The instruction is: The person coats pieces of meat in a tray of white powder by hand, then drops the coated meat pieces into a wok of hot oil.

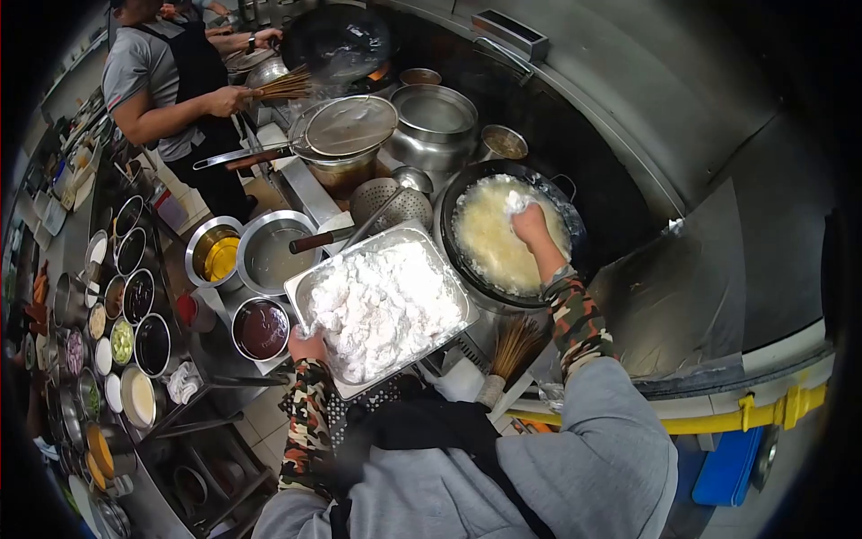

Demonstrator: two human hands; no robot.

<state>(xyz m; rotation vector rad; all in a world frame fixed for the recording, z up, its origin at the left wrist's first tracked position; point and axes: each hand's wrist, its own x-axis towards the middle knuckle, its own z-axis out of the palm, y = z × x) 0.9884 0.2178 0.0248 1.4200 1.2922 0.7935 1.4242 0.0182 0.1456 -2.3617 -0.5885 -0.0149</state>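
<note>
At the left short edge of the metal tray (411, 357), heaped with white floury pieces (382, 301), I have the left hand (308, 345) clasping the rim. Beyond the tray's far right corner, the right hand (532, 225) pinches a white clump (515, 201) over the bubbling oil (498, 247) in the black wok (577, 223). I see a bowl (260, 300) of dark red sauce just beside the left hand, and a perforated skimmer (370, 199) near the tray's far edge. Farther off, a co-worker's hand (230, 101) grips a bamboo whisk (285, 85).
</note>
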